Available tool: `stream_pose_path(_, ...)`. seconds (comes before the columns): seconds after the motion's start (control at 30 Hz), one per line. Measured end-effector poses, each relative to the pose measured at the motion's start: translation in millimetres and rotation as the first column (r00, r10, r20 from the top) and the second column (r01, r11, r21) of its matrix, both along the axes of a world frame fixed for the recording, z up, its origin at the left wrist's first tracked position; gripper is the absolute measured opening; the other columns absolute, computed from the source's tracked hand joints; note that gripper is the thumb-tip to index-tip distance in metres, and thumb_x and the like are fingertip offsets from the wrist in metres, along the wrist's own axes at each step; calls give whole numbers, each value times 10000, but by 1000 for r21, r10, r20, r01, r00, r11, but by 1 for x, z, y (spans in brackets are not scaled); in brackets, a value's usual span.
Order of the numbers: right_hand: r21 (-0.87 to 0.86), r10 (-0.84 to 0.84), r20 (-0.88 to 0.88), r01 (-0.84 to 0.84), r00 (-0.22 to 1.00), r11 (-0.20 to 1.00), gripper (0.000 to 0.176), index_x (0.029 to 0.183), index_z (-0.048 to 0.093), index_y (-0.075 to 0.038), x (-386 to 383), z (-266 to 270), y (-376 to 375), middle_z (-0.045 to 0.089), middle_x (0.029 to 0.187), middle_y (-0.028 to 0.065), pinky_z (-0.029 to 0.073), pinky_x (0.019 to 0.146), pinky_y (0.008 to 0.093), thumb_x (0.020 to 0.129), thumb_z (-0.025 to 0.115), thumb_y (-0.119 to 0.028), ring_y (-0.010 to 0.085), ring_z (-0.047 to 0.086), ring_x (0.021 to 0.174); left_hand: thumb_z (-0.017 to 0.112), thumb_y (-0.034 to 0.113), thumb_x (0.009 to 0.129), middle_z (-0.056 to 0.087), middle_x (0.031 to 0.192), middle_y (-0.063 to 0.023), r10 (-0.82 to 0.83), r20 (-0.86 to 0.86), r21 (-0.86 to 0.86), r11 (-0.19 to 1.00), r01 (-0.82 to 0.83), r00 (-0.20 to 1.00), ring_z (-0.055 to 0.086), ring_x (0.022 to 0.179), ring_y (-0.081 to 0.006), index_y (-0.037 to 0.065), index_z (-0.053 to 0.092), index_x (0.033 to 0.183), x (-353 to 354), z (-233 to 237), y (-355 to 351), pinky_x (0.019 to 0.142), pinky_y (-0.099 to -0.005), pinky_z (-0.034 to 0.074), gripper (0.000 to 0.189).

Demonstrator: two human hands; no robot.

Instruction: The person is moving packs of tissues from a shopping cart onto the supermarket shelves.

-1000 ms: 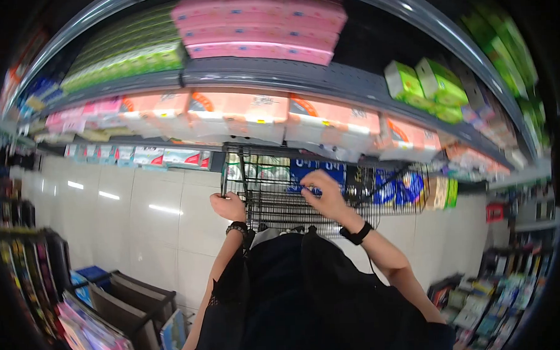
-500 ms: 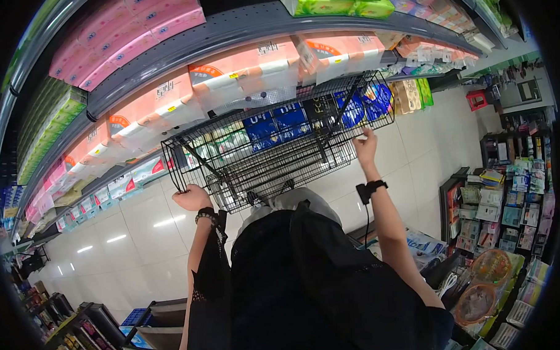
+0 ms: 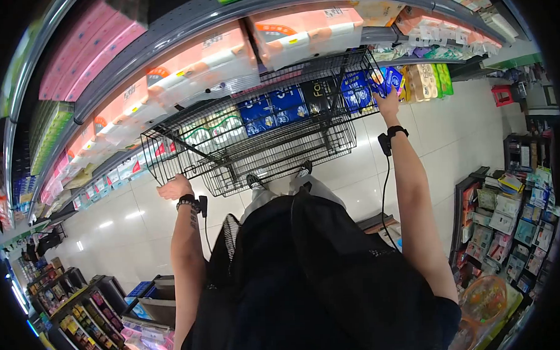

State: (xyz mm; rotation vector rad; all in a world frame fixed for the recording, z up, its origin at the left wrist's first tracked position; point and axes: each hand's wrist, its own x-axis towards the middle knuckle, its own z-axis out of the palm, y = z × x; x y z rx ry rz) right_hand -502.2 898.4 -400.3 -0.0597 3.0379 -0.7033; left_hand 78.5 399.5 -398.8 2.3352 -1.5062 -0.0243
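A black wire rack [image 3: 279, 144] spans the space in front of me, beside the shelving. My left hand [image 3: 175, 188] is at its near left corner, fingers stretched out to the left and the thumb side against the wires. At the right end, my right hand [image 3: 386, 103] touches or nearly touches the rack's edge with its fingers apart. Blue packs [image 3: 274, 108] and a black pack [image 3: 320, 96] show through and behind the wires. Both wrists wear dark bands with small devices and cables.
Orange-and-white tissue packs [image 3: 202, 60] line a grey shelf [image 3: 225, 19], with pink packs [image 3: 90, 49] at upper left. My shoes [image 3: 254, 181] stand on the tiled floor [image 3: 415, 152] just below the rack. Display racks [image 3: 503, 210] of goods are at right, more at lower left.
The rack appears further left and higher in view. My left hand's fingers have straightened from a curl at the corner. My right hand has moved up and right, its fingers spreading.
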Motion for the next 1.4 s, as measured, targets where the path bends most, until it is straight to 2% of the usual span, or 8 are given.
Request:
stream_pose_path(0.2, -176, 211, -32, -214, 977, 961, 359, 1009, 727, 8, -12, -22, -5, 740, 940, 252, 556, 807, 516, 946, 685, -342, 456, 711, 884, 761, 134, 798, 309, 1578, -285, -46, -203, -5, 999, 46, 978, 363, 1435, -450, -68, 296, 1512, -7, -13, 22, 1202, -521, 350, 876)
stream_pose_path(0.47, -306, 208, -47, -212, 977, 928, 404, 999, 710, 17, 12, -25, 7, 716, 865, 264, 533, 753, 524, 1042, 609, -372, 471, 693, 831, 749, 125, 890, 164, 1645, -314, -98, -166, 116, 986, 118, 981, 322, 1478, -474, -56, 274, 1545, 2, -11, 27, 1215, -496, 370, 829)
stream_pose_path(0.6, -265, 146, -88, -164, 985, 950, 398, 1021, 717, 19, 32, -34, 35, 698, 734, 153, 530, 610, 395, 1050, 614, -364, 258, 684, 617, 745, 102, 885, 149, 1644, -326, -147, -168, 79, 984, 162, 975, 303, 1488, -479, -55, 276, 1548, 12, -23, 29, 1228, -492, 356, 827)
stream_pose_path(0.8, -331, 47, -82, -72, 996, 941, 461, 871, 708, 9, 77, -24, 90, 706, 728, 167, 536, 667, 458, 1041, 611, -409, 351, 702, 681, 640, -39, 839, 89, 1599, -401, -370, -241, -121, 929, 350, 897, 187, 1492, -552, -114, 156, 1551, 18, -32, 55, 1270, -517, 242, 864)
stream_pose_path(1.0, -283, -13, -60, -4, 998, 959, 500, 839, 698, 4, 99, -13, 116, 716, 717, 148, 547, 661, 433, 1026, 632, -455, 313, 720, 672, 797, 135, 778, 245, 1564, -360, -238, -199, 78, 963, 258, 950, 290, 1450, -505, -101, 194, 1534, 25, 10, 77, 1206, -561, 304, 995)
stream_pose_path(1.2, -242, -11, -85, -10, 996, 970, 488, 825, 701, 1, 93, -20, 117, 707, 715, 157, 533, 678, 458, 996, 680, -456, 354, 703, 684, 911, 367, 715, 430, 1500, -276, -578, -99, 1, 814, 581, 810, 417, 1405, -428, -70, 272, 1539, 63, 6, 9, 1170, -542, 360, 1131)
stream_pose_path(1.27, -222, 12, -148, -45, 989, 974, 451, 837, 706, 18, 91, -29, 120, 714, 697, 108, 546, 597, 358, 984, 720, -409, 199, 695, 595, 912, 374, 716, 449, 1483, -273, -530, -115, 28, 843, 536, 840, 439, 1385, -423, -66, 279, 1538, 58, 6, 11, 1161, -532, 376, 1127)
stream_pose_path(1.4, -269, -5, -85, -18, 996, 963, 430, 824, 699, 14, 93, -14, 116, 704, 725, 166, 527, 676, 439, 975, 726, -388, 337, 689, 672, 915, 399, 716, 494, 1432, -255, -462, -129, 63, 879, 472, 877, 490, 1330, -413, -45, 296, 1536, 61, 13, 25, 1134, -522, 404, 1120)
